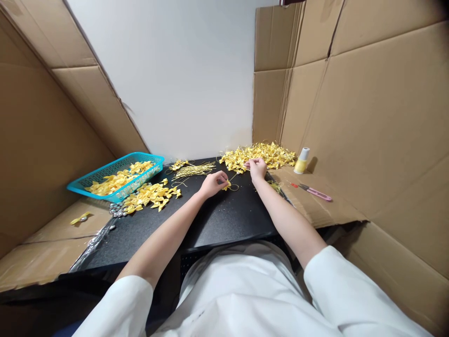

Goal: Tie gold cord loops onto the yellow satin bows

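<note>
My left hand (213, 184) is closed in a pinch on a small yellow ribbon bow (228, 186), just above the black table. A loop of thin gold cord (235, 188) hangs out from the bow on its right side. My right hand (257, 167) is raised a little farther back, its fingertips pinched together. A fine yellow thread (233, 177) slants from the bow up towards those fingertips; its end is too small to make out. Right behind my right hand lies a large heap of yellow bows with cord loops (270, 154).
At left stand a turquoise basket (159, 164) of yellow bows, loose bows (150, 195) and silvery beads (117, 209). Gold cords (194, 171) lie at the back. Right, on cardboard, are a yellow thread spool (301, 161) and pink-handled snips (315, 192). Cardboard walls (368, 107) flank the table (224, 224).
</note>
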{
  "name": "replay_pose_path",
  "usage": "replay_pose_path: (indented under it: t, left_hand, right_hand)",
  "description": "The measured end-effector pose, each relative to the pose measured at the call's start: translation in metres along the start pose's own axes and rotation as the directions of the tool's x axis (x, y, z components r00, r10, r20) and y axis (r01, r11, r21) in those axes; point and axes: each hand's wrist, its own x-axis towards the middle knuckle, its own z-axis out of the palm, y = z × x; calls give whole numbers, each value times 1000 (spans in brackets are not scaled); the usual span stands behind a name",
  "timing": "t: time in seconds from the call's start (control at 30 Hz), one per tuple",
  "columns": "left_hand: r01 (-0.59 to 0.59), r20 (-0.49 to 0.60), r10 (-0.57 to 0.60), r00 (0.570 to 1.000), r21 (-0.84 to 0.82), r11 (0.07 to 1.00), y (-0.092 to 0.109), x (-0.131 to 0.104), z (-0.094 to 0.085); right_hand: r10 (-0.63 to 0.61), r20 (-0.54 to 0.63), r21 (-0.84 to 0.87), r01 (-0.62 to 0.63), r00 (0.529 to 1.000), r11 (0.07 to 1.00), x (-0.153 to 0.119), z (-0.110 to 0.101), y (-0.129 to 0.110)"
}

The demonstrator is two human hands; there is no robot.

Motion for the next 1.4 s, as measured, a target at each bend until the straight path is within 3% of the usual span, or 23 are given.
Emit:
replay_pose_path:
  t: [0.17,0.57,0.77,0.83,0.9,1.0,1.1,1.17,1.23,1.3,1.33,1.4]
  left_hand:
    - [5,-8,-5,1000,32,999,-2,-1,1]
    - [-70,-23,74,997,148,987,-8,-1,3]
    - [-76,-6,79,997,222,972,-5,-2,3]
    - [-76,-1,78,997,227,971,-5,-3,2]
    - [-77,-2,80,997,225,971,-6,-3,2]
    - [-79,-4,82,997,223,972,-7,-3,2]
    - [-74,-6,77,997,224,972,-8,-3,3]
    - [-74,-7,78,997,221,972,-8,-2,4]
    - [-81,-9,85,996,221,972,-9,-1,4]
    - [-85,-10,90,996,224,971,-8,-1,3]
    - [-85,-9,89,996,226,970,-8,-1,3]
    - [-80,-6,83,996,233,969,-8,-1,2]
  right_hand:
    - [-114,-67,-102,107,991,989,4,-4,1]
    - [-154,-43,-193,143,987,971,8,-5,5]
    - [-199,-17,-385,177,980,906,3,-9,-5]
    - [-243,35,-535,223,969,815,-1,-12,-10]
    - [-234,165,-703,280,958,654,-5,-14,-15]
    - [-40,370,-857,358,928,370,-11,-14,-21]
    - [52,421,-895,405,906,190,-16,-10,-23]
    - [12,549,-819,535,836,206,-20,-8,-22]
    - [-5,754,-633,728,657,262,-25,-5,-20]
    - [33,878,-468,841,478,269,-30,-2,-17]
    - [61,899,-435,866,434,248,-33,-1,-15]
    - [94,900,-436,880,426,187,-37,1,-13]
